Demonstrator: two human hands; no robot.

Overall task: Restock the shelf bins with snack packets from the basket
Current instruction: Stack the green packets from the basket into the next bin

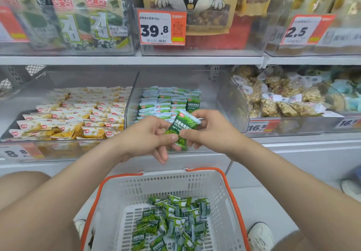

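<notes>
Held: green pea packet (182, 127) pinched between left hand (148, 135) and right hand (209, 129), both grips on it, just before clear bin (211, 96) of same packets; basket (156, 184) below

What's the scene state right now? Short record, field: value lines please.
held item: green packet, tilted, in front of the middle bin
left hand: fingers pinch the packet's lower left part
right hand: fingers pinch the packet's right side
middle bin contents: rows of stacked packets, same green kind
basket: below the hands, orange rim, loose packets left inside
left bin: yellow packets
task status: restocking unfinished
</notes>
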